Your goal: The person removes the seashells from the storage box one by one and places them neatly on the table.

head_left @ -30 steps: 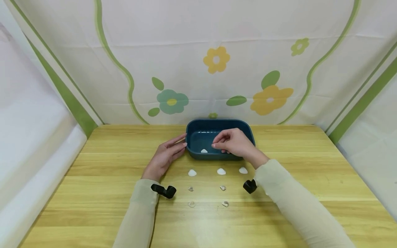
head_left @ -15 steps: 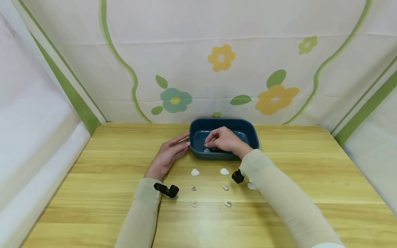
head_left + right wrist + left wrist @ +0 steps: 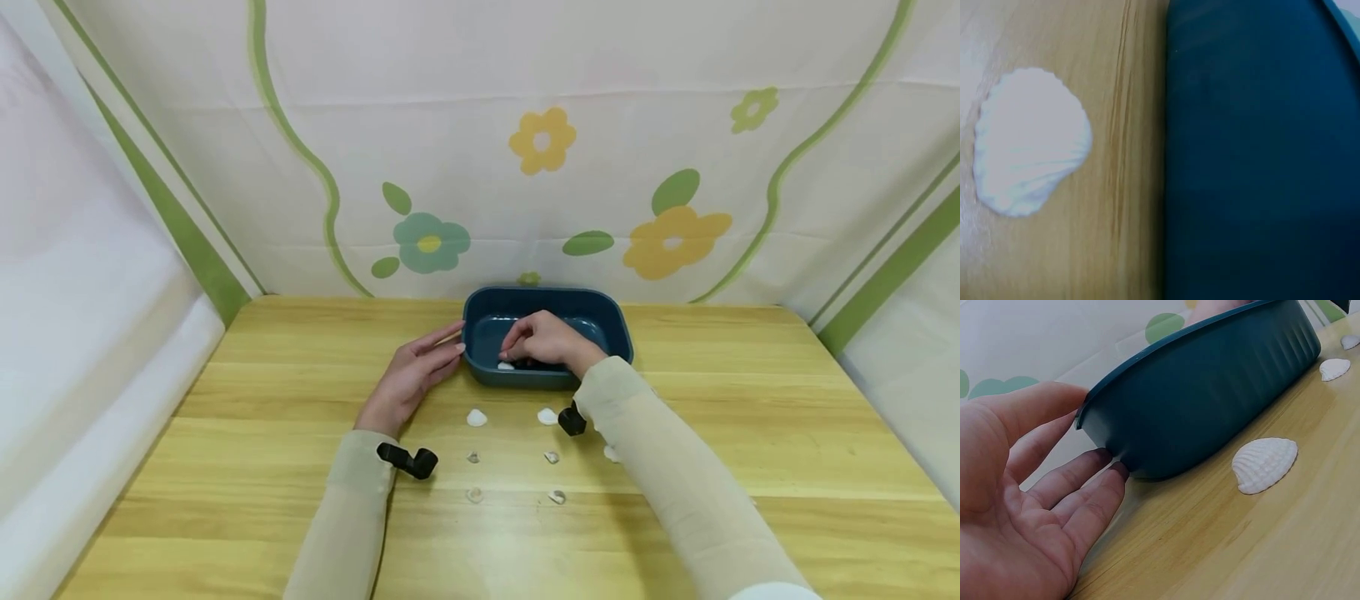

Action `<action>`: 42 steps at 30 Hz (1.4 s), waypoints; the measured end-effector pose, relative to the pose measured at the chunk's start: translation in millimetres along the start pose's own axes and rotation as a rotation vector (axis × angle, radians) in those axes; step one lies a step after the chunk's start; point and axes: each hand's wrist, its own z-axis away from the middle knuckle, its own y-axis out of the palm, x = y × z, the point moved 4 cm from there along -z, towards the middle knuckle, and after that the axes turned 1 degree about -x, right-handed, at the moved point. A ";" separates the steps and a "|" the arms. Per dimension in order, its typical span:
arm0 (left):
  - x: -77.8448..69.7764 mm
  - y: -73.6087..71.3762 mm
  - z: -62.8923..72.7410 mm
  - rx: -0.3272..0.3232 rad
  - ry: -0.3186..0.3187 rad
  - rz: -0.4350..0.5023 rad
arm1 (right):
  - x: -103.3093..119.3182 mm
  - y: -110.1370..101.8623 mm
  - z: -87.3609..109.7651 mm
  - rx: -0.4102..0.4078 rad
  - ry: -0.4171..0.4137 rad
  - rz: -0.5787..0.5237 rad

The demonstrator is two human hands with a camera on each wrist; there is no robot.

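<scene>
A dark blue-green plastic basin [image 3: 619,337] stands at the back of the wooden table. My left hand [image 3: 408,379] is at its left end, fingers extended, the thumb at the rim and other fingertips against the end wall in the left wrist view. My right hand [image 3: 551,340] reaches over the front rim into the basin. Its thumb and index finger are drawn together in a pinch at a small white seashell [image 3: 506,366] inside near the front wall. The other fingers are partly hidden by the rim. The right wrist view misses this hand.
In front of the basin lie white ribbed shells [image 3: 477,417], with smaller greyish shells [image 3: 552,457] in rows nearer me. Another white shell [image 3: 611,453] is partly covered by the right sleeve. A flowered cloth [image 3: 450,150] hangs behind the table.
My right hand has moved left and down inside the basin, to the white seashell there. My left hand keeps its place at the basin's end. The head view has shifted slightly.
</scene>
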 end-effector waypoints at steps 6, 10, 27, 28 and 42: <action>-1.2 -0.7 -0.8 -0.002 -0.009 -0.005 | -0.6 0.0 -1.6 -0.003 -0.002 0.026; -2.3 -1.0 -1.0 -0.001 -0.007 -0.010 | 0.2 0.4 -2.2 -0.003 -0.007 0.064; -1.0 -0.8 -1.0 0.001 -0.007 -0.011 | 5.5 2.6 2.5 -0.002 -0.021 0.071; -0.9 -0.8 -0.9 0.001 -0.008 -0.010 | 5.6 2.8 2.5 -0.007 -0.021 0.078; 0.2 -0.9 -0.8 -0.004 -0.003 -0.008 | 1.5 1.9 1.3 -0.010 -0.044 0.103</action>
